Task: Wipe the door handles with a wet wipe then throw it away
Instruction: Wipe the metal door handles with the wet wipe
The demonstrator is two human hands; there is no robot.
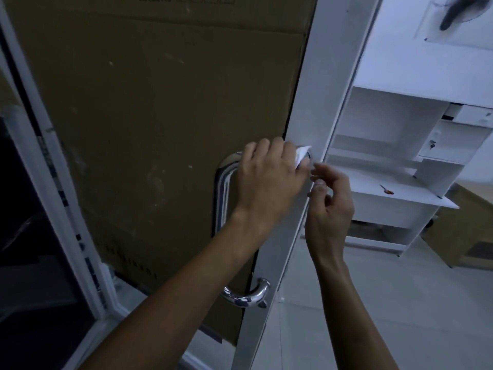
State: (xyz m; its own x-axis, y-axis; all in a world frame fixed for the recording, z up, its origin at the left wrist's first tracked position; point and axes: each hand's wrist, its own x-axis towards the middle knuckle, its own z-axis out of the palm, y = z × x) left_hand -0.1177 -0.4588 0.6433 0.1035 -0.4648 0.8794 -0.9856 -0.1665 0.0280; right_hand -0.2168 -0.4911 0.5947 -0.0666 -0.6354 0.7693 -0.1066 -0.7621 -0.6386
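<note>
Both forearms bare to frame edge, no sleeves visible. Left hand [269,180], right hand [330,206]: no rings, watch, gloves.

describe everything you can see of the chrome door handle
The door handle is a long D-shaped pull of polished, chrome-looking tube, mounted upright on the white door frame beside the cardboard-covered panel. Its lower end curves into the frame at a round mount; its upper bend is mostly hidden. The left hand grips that upper bend, holding a white wet wipe against it. The right hand hovers just beside it; contact is unclear.
</note>
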